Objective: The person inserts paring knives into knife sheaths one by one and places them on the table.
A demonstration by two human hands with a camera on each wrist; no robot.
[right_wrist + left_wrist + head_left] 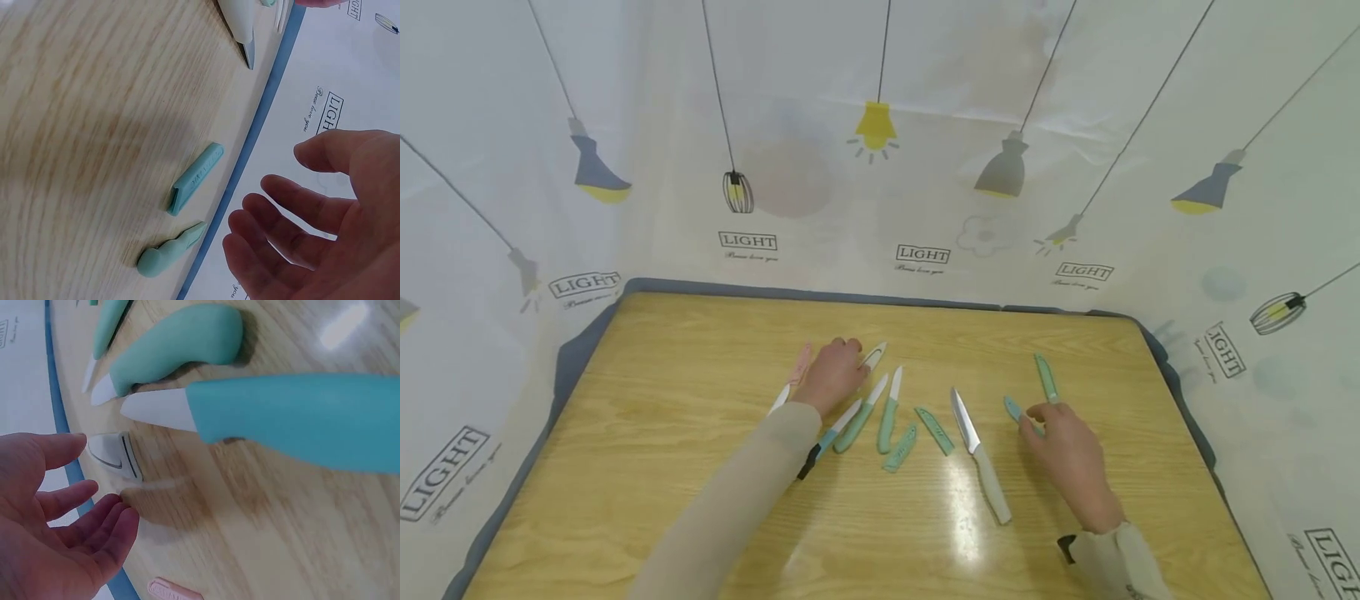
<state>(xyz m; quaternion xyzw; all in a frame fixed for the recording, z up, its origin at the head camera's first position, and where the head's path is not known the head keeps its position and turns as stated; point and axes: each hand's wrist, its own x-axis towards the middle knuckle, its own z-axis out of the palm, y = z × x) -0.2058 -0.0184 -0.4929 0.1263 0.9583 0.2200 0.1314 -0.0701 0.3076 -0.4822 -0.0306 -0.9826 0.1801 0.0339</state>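
Note:
My left hand (831,375) is at the back left, its fingers loosely bent beside a cream blade cover (115,456). In the left wrist view the thumb tip overlaps the edge of that cover. Close by lie a blue-handled knife (281,415) with a white blade and two green-handled knives, one (853,425) beside the other (888,421). My right hand (1067,450) is over the right side, fingers relaxed and apart around nothing in its wrist view. Nearest to it are a blue blade cover (197,178) and a green piece (169,253) with a rounded end and narrower tip.
Between the hands lie a large knife (988,479) with a cream handle and steel blade, and two green blade covers, one (901,448) left of the other (934,431). A pink cover (801,360) is behind the left hand. A printed white sheet (850,275) borders the wooden table (625,450).

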